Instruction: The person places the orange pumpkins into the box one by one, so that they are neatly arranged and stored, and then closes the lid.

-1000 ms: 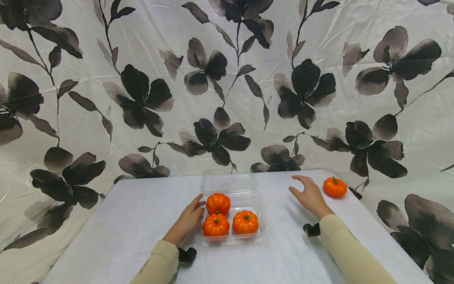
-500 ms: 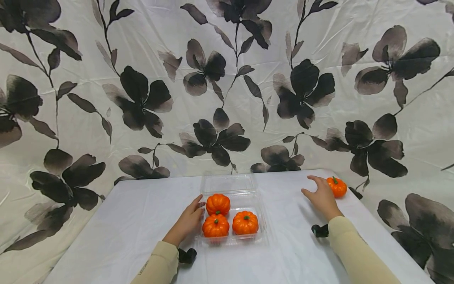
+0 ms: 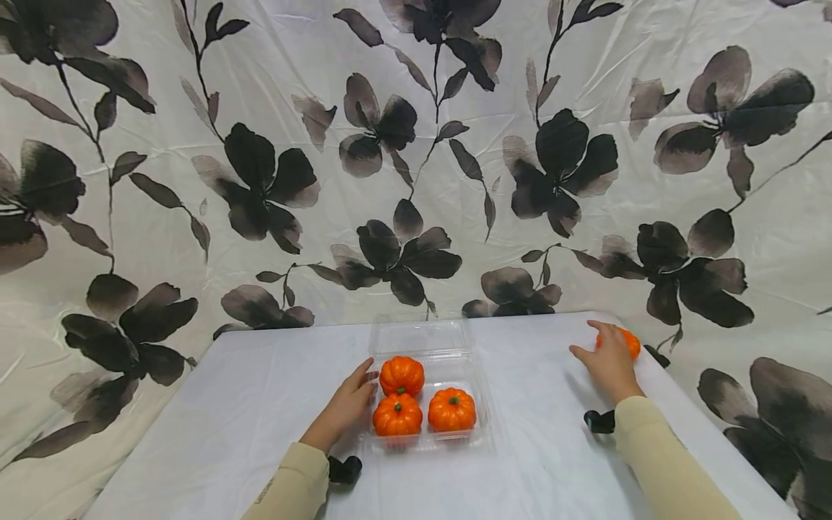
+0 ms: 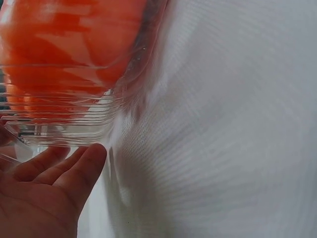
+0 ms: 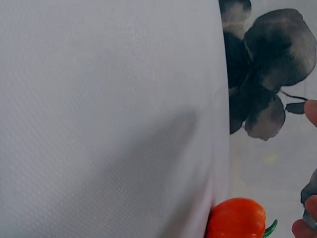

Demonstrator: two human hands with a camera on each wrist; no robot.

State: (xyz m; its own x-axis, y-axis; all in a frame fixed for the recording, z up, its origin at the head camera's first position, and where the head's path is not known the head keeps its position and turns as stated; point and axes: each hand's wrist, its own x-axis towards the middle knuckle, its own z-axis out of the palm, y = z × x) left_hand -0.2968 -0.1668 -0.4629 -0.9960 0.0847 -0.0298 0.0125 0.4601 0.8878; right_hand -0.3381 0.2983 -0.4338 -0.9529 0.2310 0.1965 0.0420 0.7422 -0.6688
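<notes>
A clear plastic clamshell container (image 3: 482,404) lies with its lid folded back. It holds three small orange pumpkins: a back-left pumpkin (image 3: 401,375), a front-left pumpkin (image 3: 397,414) and a front-right pumpkin (image 3: 451,410). At the container's left side is my left hand (image 3: 347,401); in the left wrist view its straight fingers (image 4: 81,171) lie against the ribbed plastic wall. My right hand (image 3: 612,365) hovers at the far right, thumb and fingers spread. A fourth, loose pumpkin (image 3: 633,344), partly hidden behind the hand, also shows in the right wrist view as an orange pumpkin (image 5: 237,219) with a green stem.
A white cloth covers the table (image 3: 260,404). The loose pumpkin sits near the table's right edge. Behind stands a pale curtain (image 3: 468,238) with dark flowers. The transparent lid (image 3: 421,338) lies flat behind the container's tray.
My right hand has moved right, from left of the loose pumpkin to overlapping it, thumb and fingers still spread. The left hand has stayed at the container's side.
</notes>
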